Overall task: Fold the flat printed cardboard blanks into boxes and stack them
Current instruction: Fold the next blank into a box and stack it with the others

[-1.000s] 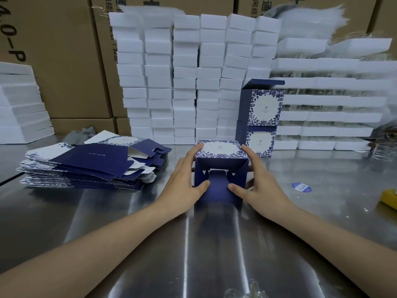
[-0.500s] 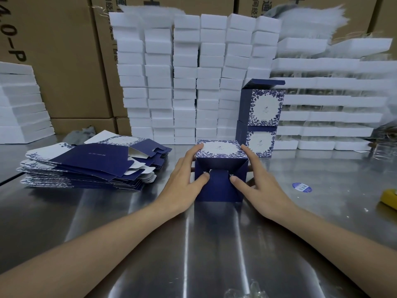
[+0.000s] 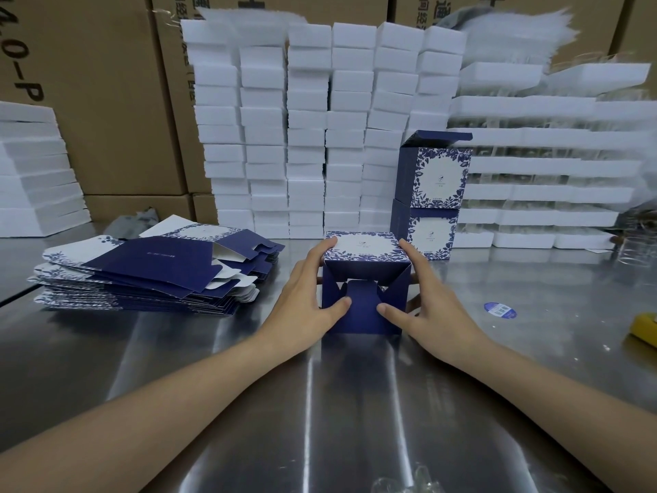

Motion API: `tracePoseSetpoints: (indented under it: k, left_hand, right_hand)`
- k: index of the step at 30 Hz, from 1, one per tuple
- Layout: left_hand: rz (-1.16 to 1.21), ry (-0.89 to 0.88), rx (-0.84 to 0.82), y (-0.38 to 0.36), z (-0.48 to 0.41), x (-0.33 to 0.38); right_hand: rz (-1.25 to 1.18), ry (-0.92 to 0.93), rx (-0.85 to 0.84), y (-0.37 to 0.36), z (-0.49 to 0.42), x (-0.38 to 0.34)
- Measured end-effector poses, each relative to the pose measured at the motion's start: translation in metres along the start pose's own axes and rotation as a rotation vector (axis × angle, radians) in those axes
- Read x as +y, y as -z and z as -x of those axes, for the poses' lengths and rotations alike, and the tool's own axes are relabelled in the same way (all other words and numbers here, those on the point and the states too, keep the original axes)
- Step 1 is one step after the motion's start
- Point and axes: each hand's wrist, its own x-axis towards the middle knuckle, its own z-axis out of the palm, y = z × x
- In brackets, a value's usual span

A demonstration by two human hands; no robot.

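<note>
Head view shows two done boxes (image 3: 432, 199) stacked far right, many flat blanks (image 3: 142, 275) waiting at the left, and the left grip (image 3: 305, 297) and right grip (image 3: 432, 302) both wrapped round a half-folded box (image 3: 366, 249) on the counter (image 3: 320, 403), thumbs (image 3: 342, 303) pressing its near flaps in.

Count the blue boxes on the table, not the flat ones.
3. One half-folded box lies between the left hand and right hand, end flaps not yet tucked; a lower box and an upper box stand stacked behind it, to the right. None seem hidden.
</note>
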Motion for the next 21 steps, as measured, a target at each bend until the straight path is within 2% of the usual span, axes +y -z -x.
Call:
tracePoseSetpoints:
  k: [11,16,21]
  left_hand:
    - [0.039,-0.037,0.017,0.001,0.003,0.009]
    - [0.139,-0.089,0.074,0.007,0.005,0.014]
    - [0.097,-0.191,0.101,0.010,0.007,0.015]
  right_hand:
    - [-0.105,-0.043,0.049,0.002,0.005,-0.014]
    - [-0.219,0.041,0.144,0.007,0.006,-0.027]
    - [-0.237,0.080,0.129,0.006,0.006,-0.027]
